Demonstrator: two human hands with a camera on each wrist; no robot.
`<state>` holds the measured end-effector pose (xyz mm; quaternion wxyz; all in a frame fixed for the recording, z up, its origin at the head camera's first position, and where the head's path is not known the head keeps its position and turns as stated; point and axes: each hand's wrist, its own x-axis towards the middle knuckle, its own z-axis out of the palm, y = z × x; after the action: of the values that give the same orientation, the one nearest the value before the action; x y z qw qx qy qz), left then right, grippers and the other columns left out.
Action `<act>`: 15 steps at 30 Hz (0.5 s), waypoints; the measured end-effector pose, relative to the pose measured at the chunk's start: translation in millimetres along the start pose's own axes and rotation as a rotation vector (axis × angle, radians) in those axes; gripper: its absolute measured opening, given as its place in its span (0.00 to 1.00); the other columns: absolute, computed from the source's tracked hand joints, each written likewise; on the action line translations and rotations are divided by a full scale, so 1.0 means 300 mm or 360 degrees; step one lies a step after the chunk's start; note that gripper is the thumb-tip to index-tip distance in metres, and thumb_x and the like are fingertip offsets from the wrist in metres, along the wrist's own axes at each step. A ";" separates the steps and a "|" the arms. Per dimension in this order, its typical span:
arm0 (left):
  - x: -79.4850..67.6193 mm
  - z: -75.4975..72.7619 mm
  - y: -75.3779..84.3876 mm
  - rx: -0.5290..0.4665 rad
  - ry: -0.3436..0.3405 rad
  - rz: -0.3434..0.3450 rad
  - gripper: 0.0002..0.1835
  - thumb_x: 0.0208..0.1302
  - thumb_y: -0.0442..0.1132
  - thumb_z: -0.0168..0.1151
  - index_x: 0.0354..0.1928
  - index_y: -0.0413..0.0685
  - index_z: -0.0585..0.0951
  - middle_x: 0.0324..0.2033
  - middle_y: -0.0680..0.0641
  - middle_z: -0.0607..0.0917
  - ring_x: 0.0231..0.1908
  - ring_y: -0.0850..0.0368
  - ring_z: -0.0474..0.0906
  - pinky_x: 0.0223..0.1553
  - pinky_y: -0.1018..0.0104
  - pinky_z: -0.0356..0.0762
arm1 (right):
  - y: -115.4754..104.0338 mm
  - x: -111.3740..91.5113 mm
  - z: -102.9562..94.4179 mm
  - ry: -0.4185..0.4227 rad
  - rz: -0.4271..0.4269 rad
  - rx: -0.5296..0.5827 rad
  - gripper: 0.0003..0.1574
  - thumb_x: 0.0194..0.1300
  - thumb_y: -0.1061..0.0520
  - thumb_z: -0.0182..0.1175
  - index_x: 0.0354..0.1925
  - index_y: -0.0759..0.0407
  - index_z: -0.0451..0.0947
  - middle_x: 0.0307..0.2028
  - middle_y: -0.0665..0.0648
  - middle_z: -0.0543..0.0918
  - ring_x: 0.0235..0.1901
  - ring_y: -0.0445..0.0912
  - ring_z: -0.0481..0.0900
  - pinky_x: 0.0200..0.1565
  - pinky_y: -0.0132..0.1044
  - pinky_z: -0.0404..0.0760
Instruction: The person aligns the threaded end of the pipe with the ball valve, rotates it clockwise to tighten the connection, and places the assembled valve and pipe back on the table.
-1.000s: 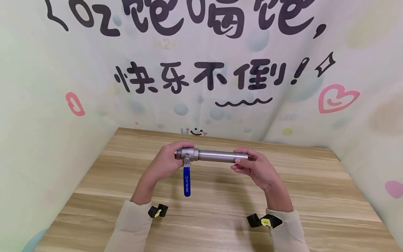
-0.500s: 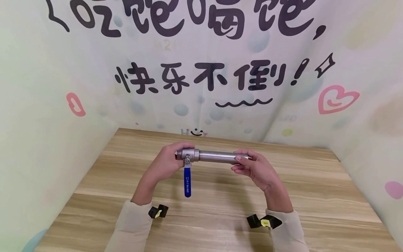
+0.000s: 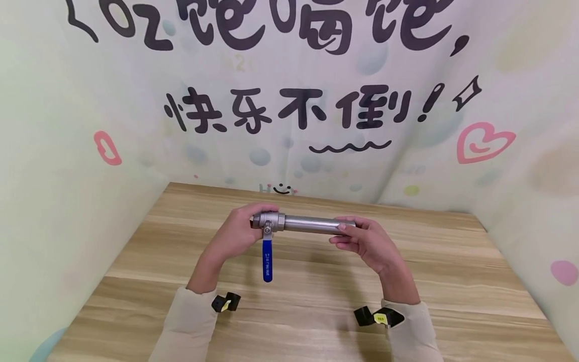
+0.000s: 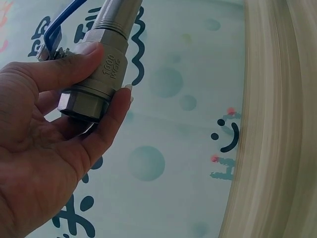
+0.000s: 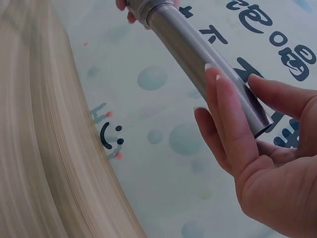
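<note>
A silver ball valve (image 3: pixel 270 221) with a blue lever handle (image 3: pixel 268 260) is joined at its right side to a plain metal pipe (image 3: pixel 309 224). My left hand (image 3: pixel 234 235) grips the valve body, thumb on one side and fingers on the other; raised lettering shows on the ball valve (image 4: pixel 106 64) in the left wrist view. My right hand (image 3: pixel 372 244) holds the pipe's free end between thumb and fingers, and the open end of the pipe (image 5: pixel 208 64) shows in the right wrist view. The joined piece is held level above the table, lever pointing toward me.
A wood-grain table (image 3: pixel 289 317) lies beneath both hands. A pale printed cloth (image 3: pixel 280 146) with black lettering stands behind it, and similar walls rise at both sides. Black wrist devices (image 3: pixel 379 317) sit on the sleeves.
The right thumb has shifted slightly along the pipe over the last second. Valve, pipe and left hand stay in nearly the same place.
</note>
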<state>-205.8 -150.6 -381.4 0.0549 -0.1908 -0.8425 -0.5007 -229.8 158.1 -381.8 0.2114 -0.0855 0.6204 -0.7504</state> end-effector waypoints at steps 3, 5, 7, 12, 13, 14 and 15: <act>0.003 0.002 -0.002 -0.0004 -0.0004 -0.0001 0.31 0.50 0.18 0.57 0.56 0.49 0.80 0.49 0.45 0.83 0.37 0.49 0.75 0.31 0.61 0.76 | -0.002 -0.004 -0.008 -0.0054 -0.0038 0.0035 0.24 0.65 0.70 0.55 0.60 0.68 0.68 0.45 0.62 0.78 0.36 0.48 0.87 0.41 0.35 0.83; 0.004 0.002 -0.002 -0.0005 -0.0008 -0.0005 0.30 0.51 0.18 0.58 0.56 0.49 0.80 0.48 0.45 0.83 0.37 0.49 0.75 0.31 0.61 0.76 | -0.003 -0.005 -0.012 -0.0081 -0.0060 0.0040 0.26 0.63 0.74 0.55 0.59 0.64 0.69 0.47 0.64 0.75 0.36 0.49 0.87 0.42 0.36 0.83; 0.005 0.001 -0.003 -0.0008 -0.0007 -0.0018 0.30 0.51 0.18 0.58 0.56 0.50 0.80 0.48 0.45 0.83 0.37 0.49 0.75 0.31 0.61 0.76 | -0.003 -0.003 -0.016 -0.0094 -0.0077 0.0032 0.27 0.62 0.76 0.54 0.58 0.61 0.71 0.48 0.66 0.72 0.36 0.49 0.87 0.43 0.36 0.83; 0.006 -0.001 -0.002 -0.0001 -0.0007 -0.0004 0.30 0.50 0.18 0.59 0.56 0.49 0.80 0.49 0.44 0.82 0.37 0.48 0.75 0.31 0.61 0.75 | -0.003 0.000 -0.017 -0.0078 -0.0084 0.0014 0.23 0.62 0.76 0.53 0.53 0.60 0.75 0.48 0.65 0.71 0.36 0.49 0.87 0.43 0.37 0.83; 0.006 -0.001 -0.002 0.0000 -0.0007 0.0001 0.30 0.50 0.18 0.59 0.57 0.49 0.80 0.49 0.44 0.82 0.37 0.48 0.75 0.31 0.61 0.75 | -0.003 0.000 -0.017 -0.0073 -0.0083 0.0020 0.23 0.63 0.76 0.53 0.53 0.60 0.75 0.48 0.65 0.71 0.36 0.49 0.87 0.42 0.37 0.83; 0.006 0.000 -0.002 0.0001 -0.0010 0.0006 0.30 0.50 0.19 0.59 0.57 0.49 0.80 0.49 0.43 0.82 0.38 0.48 0.75 0.32 0.61 0.75 | -0.003 0.000 -0.017 -0.0066 -0.0081 0.0028 0.22 0.63 0.76 0.53 0.52 0.60 0.75 0.47 0.64 0.71 0.36 0.49 0.87 0.42 0.36 0.83; 0.006 0.001 -0.003 -0.0001 -0.0012 0.0008 0.30 0.51 0.18 0.59 0.57 0.49 0.80 0.50 0.43 0.82 0.38 0.48 0.75 0.32 0.61 0.75 | -0.003 -0.001 -0.016 -0.0059 -0.0076 0.0039 0.22 0.63 0.76 0.53 0.52 0.59 0.76 0.47 0.64 0.72 0.36 0.49 0.87 0.42 0.36 0.83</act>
<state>-207.8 -150.2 -381.7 0.0531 -0.1949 -0.8421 -0.5001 -231.8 162.7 -381.9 0.2058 -0.1116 0.6050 -0.7610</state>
